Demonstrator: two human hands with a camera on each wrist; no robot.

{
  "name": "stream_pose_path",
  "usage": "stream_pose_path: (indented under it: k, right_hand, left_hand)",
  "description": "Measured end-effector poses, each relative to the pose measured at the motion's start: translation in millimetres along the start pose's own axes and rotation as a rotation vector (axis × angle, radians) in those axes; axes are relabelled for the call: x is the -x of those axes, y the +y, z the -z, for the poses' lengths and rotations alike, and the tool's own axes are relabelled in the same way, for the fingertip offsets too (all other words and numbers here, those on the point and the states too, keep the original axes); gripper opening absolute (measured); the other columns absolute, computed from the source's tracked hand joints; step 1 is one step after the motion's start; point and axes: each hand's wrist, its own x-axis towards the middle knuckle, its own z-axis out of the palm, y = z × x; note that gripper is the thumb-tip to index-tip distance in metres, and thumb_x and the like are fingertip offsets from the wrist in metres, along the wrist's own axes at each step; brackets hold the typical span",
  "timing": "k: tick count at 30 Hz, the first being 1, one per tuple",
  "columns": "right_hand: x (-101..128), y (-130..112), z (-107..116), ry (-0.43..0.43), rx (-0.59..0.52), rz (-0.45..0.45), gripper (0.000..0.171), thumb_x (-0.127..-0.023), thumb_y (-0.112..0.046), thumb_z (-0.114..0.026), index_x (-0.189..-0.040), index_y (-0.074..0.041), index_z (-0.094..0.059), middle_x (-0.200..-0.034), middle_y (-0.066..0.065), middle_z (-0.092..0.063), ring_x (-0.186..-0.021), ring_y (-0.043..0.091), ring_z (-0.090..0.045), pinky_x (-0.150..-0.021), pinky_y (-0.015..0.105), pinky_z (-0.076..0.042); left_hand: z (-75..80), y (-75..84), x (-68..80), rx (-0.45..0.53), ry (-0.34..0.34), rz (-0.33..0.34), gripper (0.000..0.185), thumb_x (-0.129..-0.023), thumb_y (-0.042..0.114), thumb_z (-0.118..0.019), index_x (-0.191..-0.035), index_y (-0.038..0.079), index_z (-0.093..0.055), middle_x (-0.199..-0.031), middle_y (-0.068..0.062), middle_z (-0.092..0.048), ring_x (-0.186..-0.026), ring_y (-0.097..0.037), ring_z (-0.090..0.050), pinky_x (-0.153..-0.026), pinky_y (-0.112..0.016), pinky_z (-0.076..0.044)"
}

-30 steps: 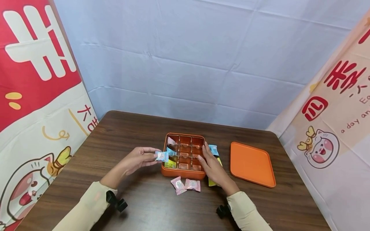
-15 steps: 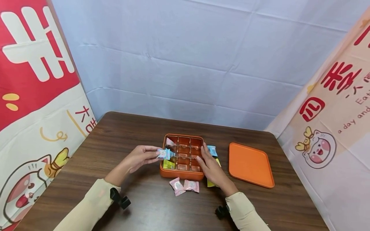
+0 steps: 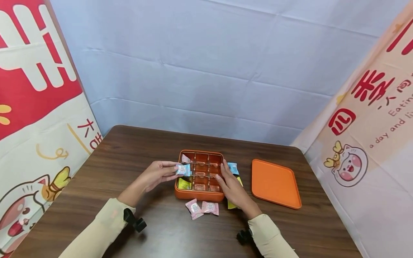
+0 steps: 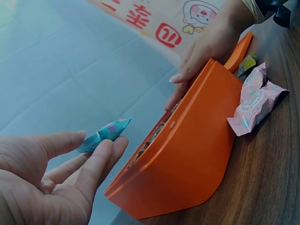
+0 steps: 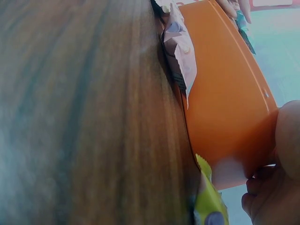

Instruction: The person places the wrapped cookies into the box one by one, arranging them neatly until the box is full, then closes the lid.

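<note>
My left hand [image 3: 158, 175] pinches a blue wrapped candy [image 3: 183, 170] between thumb and fingertips, over the left column of an orange divided box [image 3: 199, 195]. In the left wrist view the candy [image 4: 107, 135] stands clear of the rim. A pink candy [image 3: 185, 158] lies in the back left compartment and a yellow one [image 3: 184, 184] in the front left. The held candy covers most of the middle left compartment. Across the box, my right hand [image 3: 235, 188] rests along the right wall, fingers extended and thumb over the rim.
Two pink candies [image 3: 210, 208] lie before the box. Right of it, partly behind my right hand, are a blue candy [image 3: 232, 167] and yellow wrappers [image 3: 231, 205]. An orange lid [image 3: 275, 183] lies farther right on the brown table [image 3: 148, 139]. Printed cloths enclose the sides.
My left hand has carried the blue candy slightly rightward relative to the box, from outside its left rim to over the left compartments. The right hand keeps its place; the whole view has shifted slightly.
</note>
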Motion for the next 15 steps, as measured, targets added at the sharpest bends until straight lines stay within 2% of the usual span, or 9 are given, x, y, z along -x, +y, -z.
stream_pose_path:
  k: [3,9,15]
  right_hand:
    - [-1.0,-0.8,-2.0,0.004,-0.006,0.006,0.072,-0.109,-0.051,-0.037,-0.162,-0.007,-0.017,-0.169,-0.005,0.005,-0.153,0.025,-0.014,-0.12,0.054,-0.024]
    - [-0.6,-0.3,-2.9,0.011,-0.008,0.002,0.072,-0.109,-0.051,-0.037,-0.161,-0.007,-0.017,-0.169,-0.005,0.005,-0.152,0.024,-0.015,-0.12,0.054,-0.026]
    - [-0.5,-0.5,-3.3,0.004,-0.013,-0.004,0.073,-0.108,-0.053,-0.036,-0.162,-0.008,-0.015,-0.169,-0.006,0.006,-0.152,0.024,-0.014,-0.12,0.055,-0.026]
  left_hand:
    - [0.3,-0.1,-1.1,-0.008,0.009,0.0,0.042,-0.1,0.011,-0.066,-0.135,-0.011,-0.058,-0.117,-0.019,-0.069,-0.099,-0.021,-0.072,-0.093,-0.038,-0.056]
    - [-3.3,0.4,-3.7,-0.019,0.0,0.008,0.044,-0.099,0.01,-0.067,-0.136,-0.012,-0.056,-0.122,-0.023,-0.065,-0.102,-0.023,-0.071,-0.097,-0.042,-0.054]
    - [-9.3,3.9,-6.6,-0.024,-0.029,-0.011,0.043,-0.1,0.007,-0.065,-0.138,-0.011,-0.055,-0.125,-0.025,-0.063,-0.105,-0.025,-0.07,-0.097,-0.041,-0.054]
